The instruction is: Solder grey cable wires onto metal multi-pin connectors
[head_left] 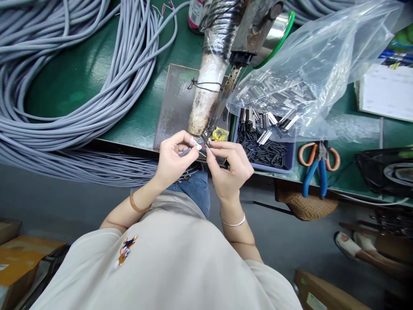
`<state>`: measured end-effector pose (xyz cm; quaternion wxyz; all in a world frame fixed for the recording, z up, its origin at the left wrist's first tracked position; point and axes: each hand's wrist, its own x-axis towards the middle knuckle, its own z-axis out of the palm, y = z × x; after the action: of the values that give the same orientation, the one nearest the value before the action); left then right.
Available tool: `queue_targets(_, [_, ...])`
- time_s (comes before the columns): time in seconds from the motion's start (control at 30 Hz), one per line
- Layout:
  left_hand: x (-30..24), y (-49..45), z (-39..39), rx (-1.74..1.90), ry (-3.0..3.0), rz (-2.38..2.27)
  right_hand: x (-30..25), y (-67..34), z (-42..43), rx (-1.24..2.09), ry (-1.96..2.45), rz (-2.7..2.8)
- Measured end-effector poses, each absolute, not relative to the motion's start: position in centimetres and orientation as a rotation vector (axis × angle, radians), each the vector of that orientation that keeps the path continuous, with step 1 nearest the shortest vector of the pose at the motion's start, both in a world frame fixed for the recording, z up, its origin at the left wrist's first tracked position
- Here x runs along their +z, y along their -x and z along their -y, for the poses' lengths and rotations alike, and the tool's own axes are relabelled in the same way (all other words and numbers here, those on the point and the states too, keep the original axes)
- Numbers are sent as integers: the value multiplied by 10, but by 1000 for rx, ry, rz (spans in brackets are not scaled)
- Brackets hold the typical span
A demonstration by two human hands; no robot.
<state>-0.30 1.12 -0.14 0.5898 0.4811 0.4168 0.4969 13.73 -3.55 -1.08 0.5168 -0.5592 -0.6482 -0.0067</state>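
My left hand [172,158] pinches a grey cable [185,152], with white wraps on its thumb and index fingertips. Thin coloured wires [200,141] fan out from the cable's end. Facing it, my right hand [229,165] has thumb and fingers closed on a small metal connector [207,145], mostly hidden by the fingertips. Just above the wires ends the soldering iron [226,92], pointing down in its mount; whether it touches them I cannot tell. Close by lies a yellow sponge [221,134]. A white plastic-wrapped post [208,77] leans beside the iron.
Right of my hands, a blue tray [274,167] holds black sleeves and metal connectors, under a clear bag [335,56] of connectors. Pliers [318,165] lie at the table's front edge. Grey cable coils [129,86] cover the left side. Another person's feet [350,245] show lower right.
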Motion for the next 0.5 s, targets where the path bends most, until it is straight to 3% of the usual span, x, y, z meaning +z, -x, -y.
queue_targets(0.27, [-4, 7, -15, 1052, -1029, -953, -15, -141, 39, -142, 1271, 1727])
queue_targets(0.5, [-9, 10, -16, 928, -925, -892, -13, -141, 41, 38, 1332, 1541])
